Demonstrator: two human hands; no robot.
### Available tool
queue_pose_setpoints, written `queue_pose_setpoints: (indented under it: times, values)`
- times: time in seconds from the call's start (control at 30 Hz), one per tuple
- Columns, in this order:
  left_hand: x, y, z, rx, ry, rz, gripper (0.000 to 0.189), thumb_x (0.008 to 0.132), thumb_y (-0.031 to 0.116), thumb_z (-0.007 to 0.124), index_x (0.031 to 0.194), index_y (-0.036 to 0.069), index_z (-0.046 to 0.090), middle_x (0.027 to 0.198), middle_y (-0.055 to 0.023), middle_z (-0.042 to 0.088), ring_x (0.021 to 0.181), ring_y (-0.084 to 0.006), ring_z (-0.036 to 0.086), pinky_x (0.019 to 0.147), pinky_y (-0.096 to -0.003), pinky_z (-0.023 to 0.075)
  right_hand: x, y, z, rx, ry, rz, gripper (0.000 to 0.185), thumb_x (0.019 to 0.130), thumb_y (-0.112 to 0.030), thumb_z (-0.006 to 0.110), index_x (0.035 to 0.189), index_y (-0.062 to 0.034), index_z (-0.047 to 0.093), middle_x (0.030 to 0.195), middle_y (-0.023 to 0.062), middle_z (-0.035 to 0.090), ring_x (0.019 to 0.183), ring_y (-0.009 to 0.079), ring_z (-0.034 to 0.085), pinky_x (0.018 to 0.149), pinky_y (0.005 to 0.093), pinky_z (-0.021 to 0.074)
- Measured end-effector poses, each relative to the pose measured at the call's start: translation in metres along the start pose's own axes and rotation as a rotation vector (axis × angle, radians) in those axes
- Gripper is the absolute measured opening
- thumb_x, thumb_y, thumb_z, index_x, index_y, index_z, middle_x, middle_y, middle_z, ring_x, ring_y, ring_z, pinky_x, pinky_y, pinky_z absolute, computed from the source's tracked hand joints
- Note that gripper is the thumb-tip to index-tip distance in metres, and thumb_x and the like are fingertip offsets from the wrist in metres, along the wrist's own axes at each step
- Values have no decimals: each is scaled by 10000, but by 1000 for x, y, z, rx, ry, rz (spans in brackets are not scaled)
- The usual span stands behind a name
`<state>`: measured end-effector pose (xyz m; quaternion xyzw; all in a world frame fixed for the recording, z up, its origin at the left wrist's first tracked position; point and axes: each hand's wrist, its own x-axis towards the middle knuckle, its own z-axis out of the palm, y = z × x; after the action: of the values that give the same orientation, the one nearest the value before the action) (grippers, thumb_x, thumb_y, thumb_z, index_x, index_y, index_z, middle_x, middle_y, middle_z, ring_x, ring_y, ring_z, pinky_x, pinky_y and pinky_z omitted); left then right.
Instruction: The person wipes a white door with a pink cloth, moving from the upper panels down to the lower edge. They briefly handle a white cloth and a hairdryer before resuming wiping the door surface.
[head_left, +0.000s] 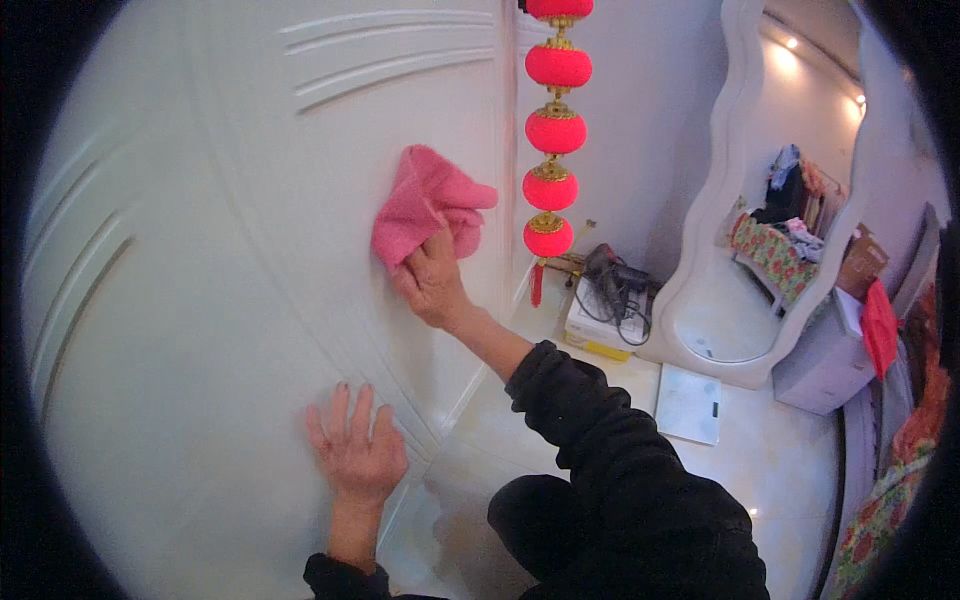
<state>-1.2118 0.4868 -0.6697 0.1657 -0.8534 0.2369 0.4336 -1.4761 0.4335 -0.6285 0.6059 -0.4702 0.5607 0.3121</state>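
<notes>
A pink cloth (420, 199) lies bunched against a white panelled door (247, 300) with curved raised mouldings. My right hand (431, 277) grips the cloth's lower part and presses it to the surface, the fingertips hidden in its folds. Lower down, my left hand (358, 450) rests on the same white surface with its fingers spread and nothing in it. Both forearms come from dark sleeves.
A string of red lanterns (555, 131) hangs right of the door. Behind it, a hair dryer (611, 281) sits on a box (600, 322). A wavy-framed mirror (720, 330), a flat scale (688, 403) and a small drawer cabinet (821, 364) stand on the right.
</notes>
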Motion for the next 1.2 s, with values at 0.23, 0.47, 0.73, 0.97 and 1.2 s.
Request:
queue_pose_setpoints:
  times: [0.23, 0.47, 0.73, 0.97, 1.2]
  values:
    - [106, 38, 110, -52, -110, 28, 232, 779, 43, 601, 1006, 69, 639, 1355, -131, 552, 1381, -342, 405, 1163, -596, 208, -93, 185, 8, -111, 157, 740, 603, 977, -280, 416, 1482, 27, 299, 1519, 248, 324, 1423, 380, 285, 1180, 419, 189]
    - [155, 46, 177, 221, -268, 29, 536, 810, 97, 637, 1338, 125, 553, 1535, -141, 386, 1454, -346, 290, 1194, -565, 104, -203, 253, 21, -18, 48, 1210, 599, 1027, -423, 323, 1516, -80, 285, 1502, 209, 383, 1357, 361, 395, 1137, 425, 278]
    - [145, 38, 188, 471, -283, 109, 503, 837, 209, 629, 1337, 180, 590, 1520, -143, 411, 1434, -363, 319, 1181, -573, 106, 12, 250, -50, 322, 117, 439, 560, 1022, -393, 373, 1456, -38, 377, 1508, 209, 359, 1421, 382, 284, 1181, 435, 196]
    - [142, 43, 190, 527, -253, 139, 496, 822, 172, 571, 1316, 172, 606, 1509, -199, 406, 1421, -440, 312, 1172, -610, 100, -66, 323, -20, -44, 112, 663, 445, 1028, -372, 379, 1295, -49, 530, 1282, 175, 566, 1240, 316, 509, 1036, 441, 380]
    - [145, 39, 188, 545, -260, 140, 483, 827, 164, 559, 1309, 154, 594, 1491, -230, 413, 1418, -479, 291, 1158, -642, 95, -255, 379, 34, -226, 163, 1204, 414, 1001, -355, 412, 1332, -117, 480, 1393, 202, 489, 1295, 380, 450, 1041, 512, 374]
